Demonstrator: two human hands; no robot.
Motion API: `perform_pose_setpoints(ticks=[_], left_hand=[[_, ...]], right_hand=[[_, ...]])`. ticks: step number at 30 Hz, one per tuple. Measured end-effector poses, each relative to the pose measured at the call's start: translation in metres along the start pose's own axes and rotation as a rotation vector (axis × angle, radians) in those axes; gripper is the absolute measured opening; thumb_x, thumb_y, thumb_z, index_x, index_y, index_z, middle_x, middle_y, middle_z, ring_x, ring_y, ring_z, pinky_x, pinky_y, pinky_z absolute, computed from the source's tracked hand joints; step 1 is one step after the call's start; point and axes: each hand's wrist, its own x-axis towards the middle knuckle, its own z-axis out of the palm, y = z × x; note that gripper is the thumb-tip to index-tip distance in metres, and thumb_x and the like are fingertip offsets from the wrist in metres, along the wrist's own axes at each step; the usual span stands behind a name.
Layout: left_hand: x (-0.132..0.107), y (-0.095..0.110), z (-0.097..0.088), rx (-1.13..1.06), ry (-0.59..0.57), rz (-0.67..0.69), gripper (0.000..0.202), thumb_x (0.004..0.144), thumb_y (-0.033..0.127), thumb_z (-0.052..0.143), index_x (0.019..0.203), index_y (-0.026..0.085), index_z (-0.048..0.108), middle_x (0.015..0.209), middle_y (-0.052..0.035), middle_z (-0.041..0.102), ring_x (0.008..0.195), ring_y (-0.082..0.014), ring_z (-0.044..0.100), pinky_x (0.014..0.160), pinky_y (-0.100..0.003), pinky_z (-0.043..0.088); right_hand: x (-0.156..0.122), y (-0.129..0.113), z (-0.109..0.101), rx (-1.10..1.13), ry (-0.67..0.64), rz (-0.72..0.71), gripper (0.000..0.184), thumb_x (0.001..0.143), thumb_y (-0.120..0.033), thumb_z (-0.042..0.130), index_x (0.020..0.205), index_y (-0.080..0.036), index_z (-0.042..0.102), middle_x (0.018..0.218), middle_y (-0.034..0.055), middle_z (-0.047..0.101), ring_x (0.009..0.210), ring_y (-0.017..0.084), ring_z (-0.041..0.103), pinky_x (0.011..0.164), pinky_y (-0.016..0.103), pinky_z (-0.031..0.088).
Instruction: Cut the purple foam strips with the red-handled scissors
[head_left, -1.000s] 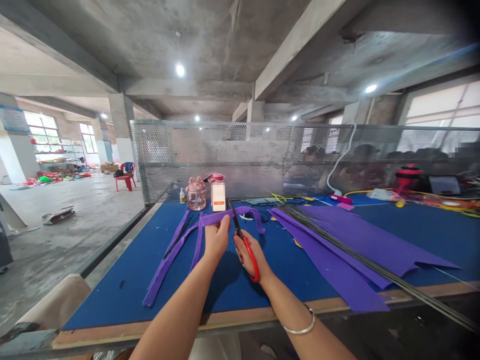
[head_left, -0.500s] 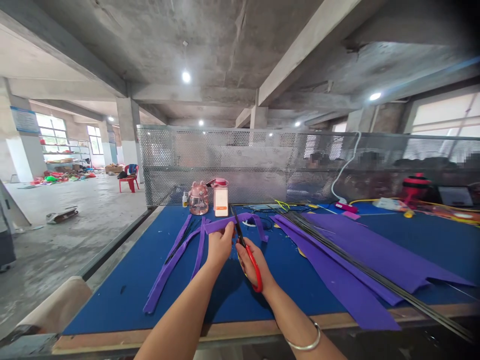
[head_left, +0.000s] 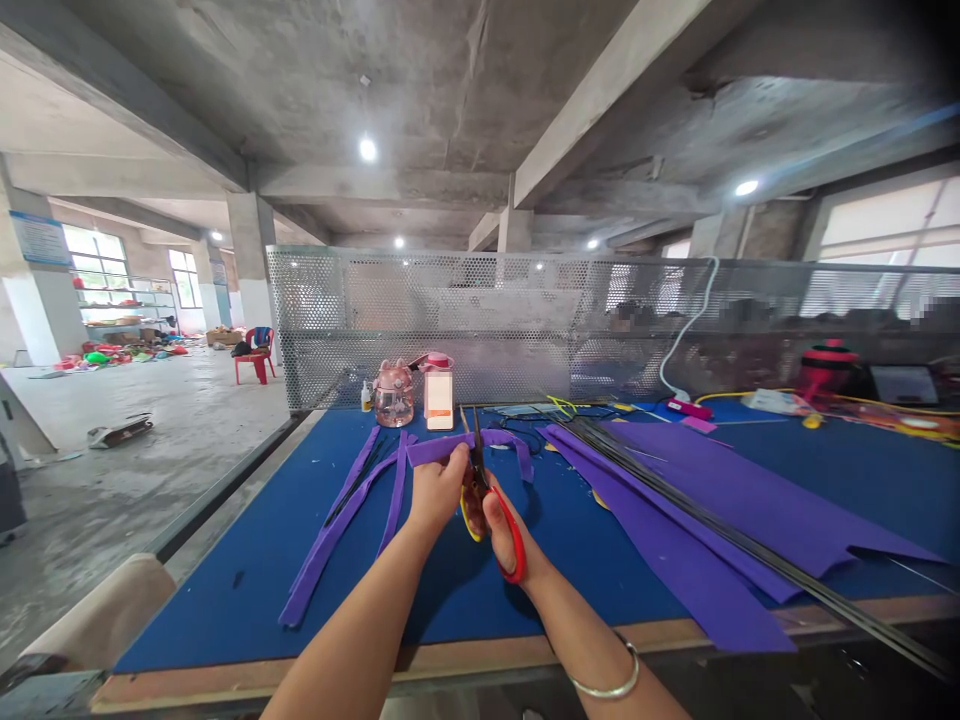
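My left hand [head_left: 435,493] pinches a purple foam strip [head_left: 439,449] held up over the blue table [head_left: 247,560]. My right hand [head_left: 501,525] grips red-handled scissors [head_left: 495,505], whose blades point up and meet the strip just right of my left thumb. The strip's right end [head_left: 517,450] curves down to the table. More cut purple strips [head_left: 337,520] lie to the left of my hands.
Large purple foam sheets [head_left: 712,520] lie on the right with long black rods [head_left: 750,550] across them. A pink bottle [head_left: 393,393], a phone [head_left: 439,398] and a small glue bottle [head_left: 366,396] stand by the perforated metal screen [head_left: 525,320]. Cables and clutter sit far right.
The scissor blades have closed on the strip and swung more upright, with a yellow inner handle now showing. Both hands stay in nearly the same place.
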Motion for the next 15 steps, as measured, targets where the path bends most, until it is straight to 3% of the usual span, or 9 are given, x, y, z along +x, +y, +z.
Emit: perform_pose_setpoints(ticks=[5,15], left_hand=[[-0.002,0.004,0.001,0.039,0.029,0.022,0.038,0.083,0.044,0.052,0.053,0.021,0.051,0.052,0.0003,0.053,0.056,-0.0154,0.053,0.06,-0.027,0.042],[-0.003,0.009,0.002,0.03,0.056,0.021,0.038,0.081,0.045,0.053,0.052,0.021,0.051,0.052,0.0004,0.052,0.057,-0.0156,0.054,0.062,-0.028,0.044]], right_hand=[[0.001,-0.005,0.001,0.0,0.038,0.07,0.073,0.072,-0.089,0.048,0.1,-0.022,0.051,0.065,-0.0066,0.033,0.049,0.008,0.027,0.042,0.02,0.023],[0.0,-0.014,0.001,-0.088,0.081,0.11,0.072,0.069,-0.09,0.05,0.09,-0.022,0.048,0.059,-0.0094,0.027,0.045,0.008,0.024,0.039,0.02,0.022]])
